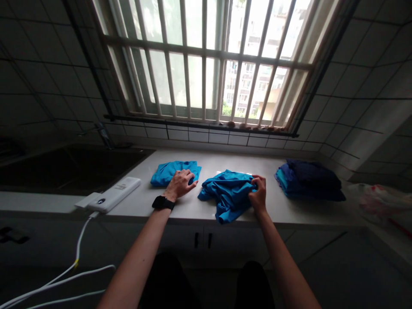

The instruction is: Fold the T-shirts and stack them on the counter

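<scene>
On the white countertop lies a crumpled blue garment, one part of it reaching toward the front edge. My right hand pinches the right side of this garment between thumb and fingers. To the left rests a folded blue garment. My left hand, below a black watch, is over the right part of the folded garment, thumb apart and fingers slightly bent. Whether its fingertips press on the cloth I cannot tell.
Several folded dark and blue garments are stacked at the right. A white power bank with a cable stands left, beside a dark sink with a faucet. A plastic bag lies far right. Behind is a barred window.
</scene>
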Motion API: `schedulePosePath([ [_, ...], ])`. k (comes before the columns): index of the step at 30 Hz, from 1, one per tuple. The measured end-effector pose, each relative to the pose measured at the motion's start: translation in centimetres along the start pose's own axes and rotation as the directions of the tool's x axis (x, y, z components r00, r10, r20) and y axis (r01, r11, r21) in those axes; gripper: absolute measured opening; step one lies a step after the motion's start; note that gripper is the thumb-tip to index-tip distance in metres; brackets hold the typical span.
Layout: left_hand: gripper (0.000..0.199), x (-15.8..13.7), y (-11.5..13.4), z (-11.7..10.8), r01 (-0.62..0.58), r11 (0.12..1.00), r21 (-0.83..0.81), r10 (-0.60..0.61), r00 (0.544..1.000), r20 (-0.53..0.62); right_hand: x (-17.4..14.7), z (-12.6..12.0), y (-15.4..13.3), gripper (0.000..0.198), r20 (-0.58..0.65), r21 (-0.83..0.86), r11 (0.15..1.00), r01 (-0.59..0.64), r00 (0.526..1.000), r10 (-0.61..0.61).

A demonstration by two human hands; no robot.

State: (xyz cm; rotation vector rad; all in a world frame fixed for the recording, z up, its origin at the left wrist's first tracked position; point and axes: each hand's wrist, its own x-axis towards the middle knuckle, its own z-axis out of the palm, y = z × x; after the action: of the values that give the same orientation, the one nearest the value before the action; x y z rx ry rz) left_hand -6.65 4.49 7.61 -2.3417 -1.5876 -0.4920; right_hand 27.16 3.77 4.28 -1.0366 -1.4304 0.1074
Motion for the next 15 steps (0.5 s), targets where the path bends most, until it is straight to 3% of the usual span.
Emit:
schedulePosePath([
  [2, 0.035, 0.0, 0.0, 0.0, 0.007, 1.0, 0.006, -0.007, 1.0, 0.008, 0.0, 0.0, 0.0, 0.005, 0.026, -0.016, 1.0, -0.026, 0.999, 0.026],
  [8, 0.036, 0.0, -0.1, 0.2, -0.005, 0.999, 0.048, 0.005, 1.0, 0.007, 0.0, -0.3, 0.0, 0.029, 0.177, 0.091, 0.996, -0.024, 0.984, 0.007],
  [11, 0.037, 0.0, 0.0, 0.1, -0.005, 0.999, 0.039, 0.005, 1.0, 0.004, -0.1, -0.1, 0.1, 0.026, 0.132, 0.126, 0.992, -0.026, 0.991, 0.009],
  [15, 0.037, 0.0, 0.0, 0.1, -0.007, 1.0, 0.024, 0.007, 1.0, 0.002, -0.2, 0.5, 1.3, 0.029, -0.01, 0.027, 0.999, -0.037, 0.999, 0.037],
])
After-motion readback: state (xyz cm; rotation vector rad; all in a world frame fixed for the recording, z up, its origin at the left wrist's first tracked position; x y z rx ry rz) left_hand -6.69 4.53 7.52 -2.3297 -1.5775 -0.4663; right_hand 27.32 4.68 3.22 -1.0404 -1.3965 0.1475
